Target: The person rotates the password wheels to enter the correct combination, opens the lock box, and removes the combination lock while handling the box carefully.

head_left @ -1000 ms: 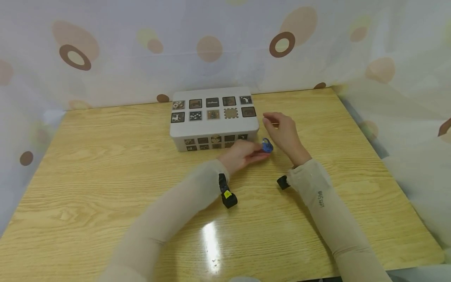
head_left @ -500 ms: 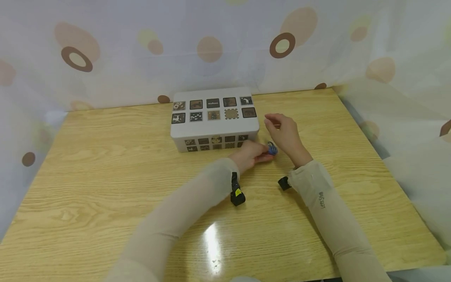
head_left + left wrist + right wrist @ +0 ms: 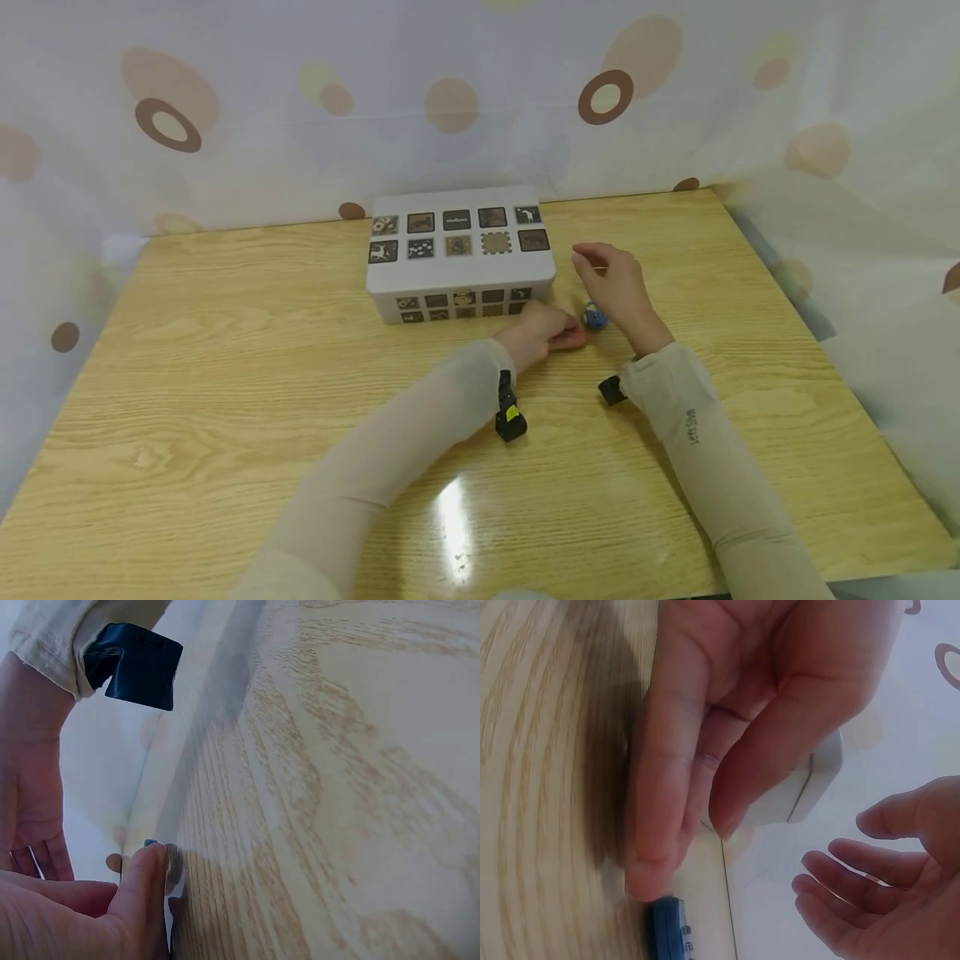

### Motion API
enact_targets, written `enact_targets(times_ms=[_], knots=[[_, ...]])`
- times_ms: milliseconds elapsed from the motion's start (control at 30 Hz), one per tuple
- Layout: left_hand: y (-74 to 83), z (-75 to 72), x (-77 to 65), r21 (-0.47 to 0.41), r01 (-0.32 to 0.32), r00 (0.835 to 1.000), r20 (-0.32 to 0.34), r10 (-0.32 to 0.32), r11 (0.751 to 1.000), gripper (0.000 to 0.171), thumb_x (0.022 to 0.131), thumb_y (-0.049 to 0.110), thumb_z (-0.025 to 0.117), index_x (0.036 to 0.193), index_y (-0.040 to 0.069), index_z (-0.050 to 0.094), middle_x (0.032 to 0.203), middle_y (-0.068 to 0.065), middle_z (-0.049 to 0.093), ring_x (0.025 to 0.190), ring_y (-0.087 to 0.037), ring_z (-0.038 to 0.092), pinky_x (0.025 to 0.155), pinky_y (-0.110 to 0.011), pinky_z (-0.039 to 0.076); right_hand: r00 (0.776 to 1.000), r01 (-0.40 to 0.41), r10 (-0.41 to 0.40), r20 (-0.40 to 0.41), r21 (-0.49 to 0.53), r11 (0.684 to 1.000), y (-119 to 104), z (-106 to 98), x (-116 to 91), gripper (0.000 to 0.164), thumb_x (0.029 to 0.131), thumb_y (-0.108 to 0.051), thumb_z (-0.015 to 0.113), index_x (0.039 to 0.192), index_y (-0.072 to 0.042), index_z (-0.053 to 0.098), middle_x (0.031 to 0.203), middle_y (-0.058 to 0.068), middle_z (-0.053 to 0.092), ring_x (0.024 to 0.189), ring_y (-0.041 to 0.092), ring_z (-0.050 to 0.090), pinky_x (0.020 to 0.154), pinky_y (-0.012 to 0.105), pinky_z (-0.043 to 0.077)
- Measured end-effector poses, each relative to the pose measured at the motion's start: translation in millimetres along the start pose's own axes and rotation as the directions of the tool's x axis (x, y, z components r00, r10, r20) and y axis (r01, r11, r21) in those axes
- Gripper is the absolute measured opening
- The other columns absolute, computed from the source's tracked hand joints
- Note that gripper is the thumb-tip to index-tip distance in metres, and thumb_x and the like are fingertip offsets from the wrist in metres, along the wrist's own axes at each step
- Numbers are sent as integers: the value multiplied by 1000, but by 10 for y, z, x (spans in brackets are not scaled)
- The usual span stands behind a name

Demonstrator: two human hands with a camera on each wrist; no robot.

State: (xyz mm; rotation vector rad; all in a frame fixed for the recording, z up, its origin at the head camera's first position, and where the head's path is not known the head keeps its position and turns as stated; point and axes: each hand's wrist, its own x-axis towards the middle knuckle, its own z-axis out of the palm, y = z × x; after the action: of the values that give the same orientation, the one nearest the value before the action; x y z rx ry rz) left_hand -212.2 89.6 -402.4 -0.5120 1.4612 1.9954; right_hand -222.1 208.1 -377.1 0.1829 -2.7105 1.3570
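A small blue combination padlock (image 3: 596, 315) lies on the table to the right of a white box (image 3: 461, 271). My left hand (image 3: 543, 329) rests low by the box's front right corner, its fingertips just left of the padlock. In the right wrist view, that left hand (image 3: 697, 735) has long, nearly straight fingers ending right at the padlock (image 3: 669, 930), whose number dials show; the thumb stands apart. My right hand (image 3: 611, 279) hovers above and beyond the padlock, fingers loosely bent with nothing in them. Only a sliver of blue padlock (image 3: 150, 842) shows past the left fingertip in the left wrist view.
The box has a closed lid with square pictures and a small front clasp (image 3: 462, 297). It stands near the back edge of the wooden table (image 3: 225, 375). A dotted curtain (image 3: 450, 100) hangs behind and along the sides. Black wrist cameras sit below each cuff.
My left hand has moved right, carrying the padlock, and its fingers have come off it. The padlock now lies farther right, close under my right hand, which has barely moved.
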Motion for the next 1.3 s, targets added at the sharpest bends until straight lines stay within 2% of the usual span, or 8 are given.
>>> enact_targets(times_ms=[167, 533, 733, 933, 1000, 1133, 1167, 1300], knots=[[-17, 9, -26, 2, 1, 1000, 13, -1, 1000, 23, 91, -15, 50, 112, -22, 56, 116, -35, 58, 110, -41, 58, 90, -36, 55, 1000, -8, 8, -7, 4, 1000, 29, -13, 1, 36, 101, -16, 49, 128, 7, 55, 123, 25, 59, 113, 36, 56, 99, 47, 48], [12, -5, -113, 24, 48, 998, 27, -49, 999, 24, 93, -11, 50, 114, -19, 57, 118, -32, 59, 109, -37, 61, 89, -36, 56, 1000, -8, 8, -8, 6, 1000, 57, 2, 15, 36, 101, -17, 49, 127, 6, 56, 123, 25, 59, 113, 36, 56, 99, 48, 48], [41, -94, -159, 47, 41, 996, 83, -45, 998, 25, 95, -4, 53, 116, -17, 59, 119, -30, 59, 111, -38, 60, 91, -41, 55, 1000, -8, 8, -9, -7, 1000, 62, 16, 9, 35, 101, -17, 48, 126, 7, 57, 120, 25, 61, 110, 36, 58, 97, 48, 49], [96, -302, -300, 51, 39, 987, 151, -46, 998, 29, 96, 0, 54, 122, -11, 57, 120, -26, 61, 115, -39, 57, 91, -41, 56, 1000, -18, 18, -13, -8, 1000, 55, 4, -16, 35, 101, -19, 49, 125, 5, 58, 119, 23, 62, 107, 34, 58, 95, 48, 50], [116, -393, -356, 54, 34, 983, 176, -43, 998, 32, 97, 2, 54, 126, -10, 54, 113, -22, 64, 114, -38, 58, 94, -41, 55, 1000, -22, 21, -20, -12, 1000, 52, -3, -32, 35, 102, -20, 49, 123, 5, 59, 117, 23, 63, 105, 33, 58, 92, 47, 50], [155, -597, -452, 61, 7, 982, 187, -18, 998, 35, 98, 5, 53, 130, -9, 52, 91, -10, 65, 92, -27, 65, 97, -40, 53, 999, -37, 37, -20, -8, 999, 55, -14, -82, 36, 102, -23, 48, 121, 4, 60, 113, 22, 64, 100, 31, 59, 86, 40, 51], [133, -680, -402, 51, -17, 981, 194, 7, 999, 33, 97, 4, 54, 127, -9, 55, 88, -9, 65, 86, -24, 66, 94, -39, 55, 999, -35, 35, -18, -5, 999, 53, -18, -98, 36, 102, -23, 47, 121, 4, 60, 113, 21, 64, 100, 31, 59, 84, 38, 51], [193, -882, -520, 24, -83, 984, 160, 78, 996, 33, 98, 4, 53, 127, -11, 53, 81, -6, 65, 69, -15, 62, 82, -31, 58, 1000, -18, 18, -19, 17, 1000, 34, -55, -180, 36, 102, -25, 48, 120, 4, 61, 111, 21, 66, 99, 31, 61, 77, 25, 51]])
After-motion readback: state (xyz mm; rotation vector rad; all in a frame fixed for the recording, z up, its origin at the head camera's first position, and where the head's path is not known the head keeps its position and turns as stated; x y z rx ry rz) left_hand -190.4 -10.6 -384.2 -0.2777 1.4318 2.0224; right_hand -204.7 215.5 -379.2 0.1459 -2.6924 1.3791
